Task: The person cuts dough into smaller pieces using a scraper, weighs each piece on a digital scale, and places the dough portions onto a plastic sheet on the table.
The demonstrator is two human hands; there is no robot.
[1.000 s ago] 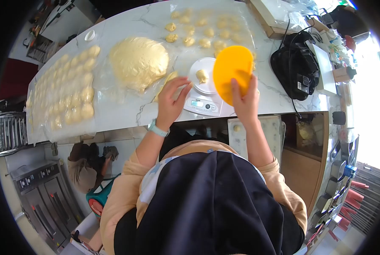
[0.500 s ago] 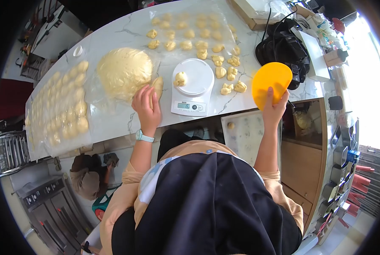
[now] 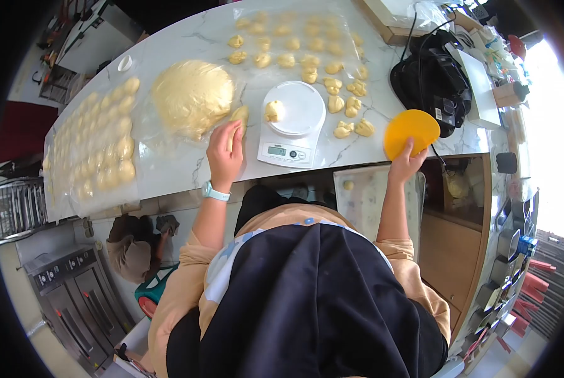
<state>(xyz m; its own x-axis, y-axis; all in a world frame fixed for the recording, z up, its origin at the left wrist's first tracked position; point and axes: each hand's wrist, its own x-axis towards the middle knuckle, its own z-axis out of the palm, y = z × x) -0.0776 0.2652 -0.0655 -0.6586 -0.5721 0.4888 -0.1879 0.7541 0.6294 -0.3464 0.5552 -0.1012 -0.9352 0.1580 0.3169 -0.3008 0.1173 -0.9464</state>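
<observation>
My left hand (image 3: 224,151), with a watch on its wrist, has its fingers on a long strip of dough (image 3: 240,116) beside the large plastic-covered dough mound (image 3: 194,96). A yellow disc-like scraper (image 3: 411,133) is held in my right hand (image 3: 410,162) over the table's right front edge. Between the hands stands a white kitchen scale (image 3: 298,121) with one small dough piece (image 3: 273,111) on the left of its plate. Right of and behind the scale lie several dough pieces (image 3: 335,103), the rear ones under clear plastic.
Rows of dough balls (image 3: 105,142) lie under plastic at the left of the marble table (image 3: 175,169). A black bag (image 3: 430,85) with cables is at the right. Near the back left sits a small white round object (image 3: 125,63). A person (image 3: 131,249) is at the lower left.
My left hand has gone from the scale to the dough strip. My right hand has moved the scraper rightward, away from the scale. The view has shifted slightly.
</observation>
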